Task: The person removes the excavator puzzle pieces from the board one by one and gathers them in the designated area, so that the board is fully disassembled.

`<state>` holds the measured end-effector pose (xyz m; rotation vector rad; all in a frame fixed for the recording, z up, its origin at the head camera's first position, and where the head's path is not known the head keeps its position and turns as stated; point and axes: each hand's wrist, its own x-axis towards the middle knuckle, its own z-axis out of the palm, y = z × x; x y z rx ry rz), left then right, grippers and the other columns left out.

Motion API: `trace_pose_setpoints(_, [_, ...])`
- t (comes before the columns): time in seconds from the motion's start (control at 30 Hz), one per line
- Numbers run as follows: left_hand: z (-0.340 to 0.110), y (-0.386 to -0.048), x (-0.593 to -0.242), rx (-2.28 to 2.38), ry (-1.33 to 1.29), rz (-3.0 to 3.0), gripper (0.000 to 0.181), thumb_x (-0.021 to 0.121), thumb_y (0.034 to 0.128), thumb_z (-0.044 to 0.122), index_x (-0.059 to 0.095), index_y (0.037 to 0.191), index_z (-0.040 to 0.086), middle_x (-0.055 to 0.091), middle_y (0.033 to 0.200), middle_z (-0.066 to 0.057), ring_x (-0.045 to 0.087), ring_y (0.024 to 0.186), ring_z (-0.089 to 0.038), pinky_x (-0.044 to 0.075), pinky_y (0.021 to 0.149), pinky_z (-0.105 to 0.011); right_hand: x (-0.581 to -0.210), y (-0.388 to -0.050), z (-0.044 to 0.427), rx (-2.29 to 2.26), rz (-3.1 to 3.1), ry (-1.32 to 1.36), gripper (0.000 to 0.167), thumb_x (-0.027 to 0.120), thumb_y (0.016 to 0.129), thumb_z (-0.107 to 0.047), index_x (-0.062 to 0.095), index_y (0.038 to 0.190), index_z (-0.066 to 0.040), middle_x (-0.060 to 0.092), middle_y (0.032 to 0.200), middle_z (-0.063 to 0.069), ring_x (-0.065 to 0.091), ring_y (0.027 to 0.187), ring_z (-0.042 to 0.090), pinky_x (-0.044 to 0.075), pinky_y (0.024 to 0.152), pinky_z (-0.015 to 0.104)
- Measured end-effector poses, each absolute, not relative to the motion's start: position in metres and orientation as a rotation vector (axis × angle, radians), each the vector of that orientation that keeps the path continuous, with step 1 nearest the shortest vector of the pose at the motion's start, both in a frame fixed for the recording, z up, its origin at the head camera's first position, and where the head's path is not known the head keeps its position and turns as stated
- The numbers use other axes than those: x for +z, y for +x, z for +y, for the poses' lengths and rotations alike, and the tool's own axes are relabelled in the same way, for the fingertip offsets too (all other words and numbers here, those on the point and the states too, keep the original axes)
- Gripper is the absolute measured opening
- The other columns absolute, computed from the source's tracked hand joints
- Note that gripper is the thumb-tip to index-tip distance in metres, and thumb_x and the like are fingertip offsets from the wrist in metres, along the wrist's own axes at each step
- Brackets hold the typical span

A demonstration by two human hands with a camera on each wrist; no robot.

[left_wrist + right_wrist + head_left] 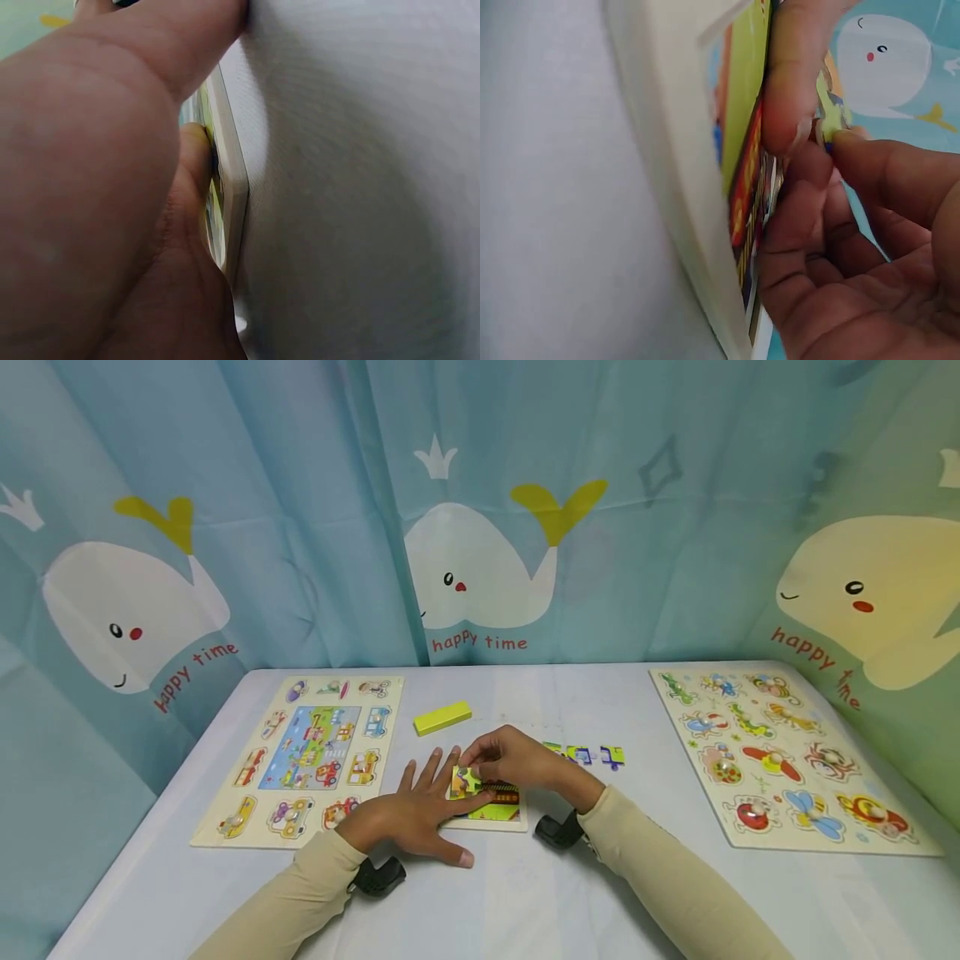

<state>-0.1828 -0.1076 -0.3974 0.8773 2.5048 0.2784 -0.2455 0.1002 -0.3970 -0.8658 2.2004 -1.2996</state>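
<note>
A small jigsaw board with a pale wooden rim lies in the middle of the table, partly covered by both hands. My left hand is spread at its left side, with a straight finger across the picture. The left wrist view shows the rim close beside that hand. Over the board's upper part, my right hand pinches a jigsaw piece between thumb and fingertips. The piece is mostly green and tilted in the right wrist view. Whether it touches the board is hidden by the fingers.
Loose jigsaw pieces lie right of the board, partly behind my right hand. A yellow block sits behind it. A vehicle peg puzzle is at left, an insect peg puzzle at right. A whale-print curtain hangs behind the table.
</note>
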Motion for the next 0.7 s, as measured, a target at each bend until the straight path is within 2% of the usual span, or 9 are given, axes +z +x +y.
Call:
trace_pose_setpoints(0.23, [-0.108, -0.184, -0.398, 0.309, 0.872, 2.498, 0.080, 0.061, 0.0853, 0.064, 0.027, 0.154, 0.039, -0.017, 0.159, -0.015, -0.026, 0.141, -0.035, -0.009, 0.108, -0.063, -0.389, -0.248, 0.107, -1.297, 2.299, -0.817, 0.018, 0.059, 0.094, 0.000, 0.071, 0.107, -0.003, 0.068, 0.100, 0.003, 0.060, 0.086, 0.015, 0.051, 0.077, 0.029])
trace_pose_setpoints(0.47, [-0.108, -0.186, -0.400, 0.394, 0.896, 2.472, 0.073, 0.058, 0.0904, 0.058, 0.027, 0.154, 0.038, -0.020, 0.158, -0.017, -0.024, 0.141, -0.037, -0.008, 0.107, -0.065, -0.384, -0.249, 0.125, -1.301, 2.321, -0.841, 0.017, 0.058, 0.094, 0.001, 0.070, 0.106, 0.001, 0.069, 0.098, 0.005, 0.061, 0.082, 0.015, 0.051, 0.076, 0.029])
trace_pose_setpoints(0.7, [-0.106, -0.186, -0.398, 0.502, 0.908, 2.446, 0.067, 0.057, 0.0919, 0.056, 0.032, 0.152, 0.038, -0.014, 0.160, -0.018, -0.020, 0.143, -0.036, -0.005, 0.107, -0.065, -0.381, -0.246, 0.148, -1.262, 2.370, -0.801, 0.017, 0.059, 0.093, 0.001, 0.070, 0.106, 0.000, 0.069, 0.098, 0.004, 0.060, 0.084, 0.016, 0.050, 0.074, 0.031])
